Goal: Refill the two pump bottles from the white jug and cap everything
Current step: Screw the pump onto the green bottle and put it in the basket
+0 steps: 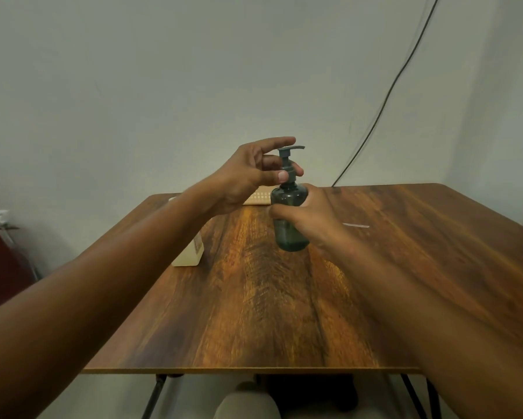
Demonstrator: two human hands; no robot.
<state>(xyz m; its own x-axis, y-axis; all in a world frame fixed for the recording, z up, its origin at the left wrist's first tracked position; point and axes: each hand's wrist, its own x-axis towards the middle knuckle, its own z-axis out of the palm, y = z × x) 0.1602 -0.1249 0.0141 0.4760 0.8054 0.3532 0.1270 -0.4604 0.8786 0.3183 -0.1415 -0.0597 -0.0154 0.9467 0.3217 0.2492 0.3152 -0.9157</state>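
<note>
Bare table [254, 313] lies open toward its near edge; my right hand [311, 216] wraps the green bottle [287, 234] upright, my left hand [248, 173] pinching its pump [290, 164]

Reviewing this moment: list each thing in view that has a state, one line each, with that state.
Pump bottle: upright on the table, pump head seated in its neck.
Pump head: collar pinched by the left hand, nozzle pointing right.
Left hand: grip closed on the pump collar.
Right hand: grip wrapped around the bottle body.
White jug: standing on the table, mostly hidden by the left arm; cap not visible.
</note>
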